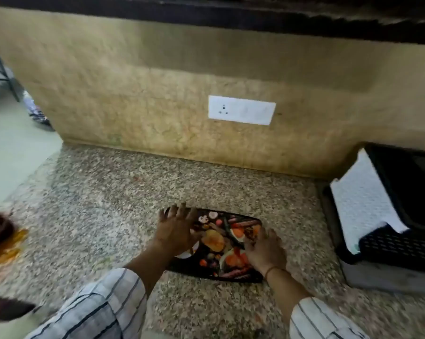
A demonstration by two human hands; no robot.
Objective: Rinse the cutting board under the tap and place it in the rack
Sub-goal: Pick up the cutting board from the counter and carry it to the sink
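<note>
— Since the cutting board is lying flat on the speckled desk, would you say the job has begun at all?

— Hardly, I'd judge. The board sits near the front edge, printed side up, and I see no tap and no sink from where we stand. Rinsing is not yet done, and the racking comes after that. All of it is left.

— What about that dark slotted thing on the right?

— The black crate with a white cloth draped over it? It could be the rack, but I can't say for sure. It stands well apart from the board.

— And the hands?

— Both are on the board. The left hand lies over the board's left end with its fingers spread wide and flat, the tips reaching the far corner. The right hand rests on the right side, fingers loosely curved and pressed down near the edge.

— Gripping it, then?

— Not that I can make out. Neither hand is curled under an edge; they are open, palms down, touching the top. I'd guess they are about to get hold and lift, but that's only my reading.

— Anything else nearby?

— A white wall socket behind, and some blurred brown and orange thing at the far left.
</note>
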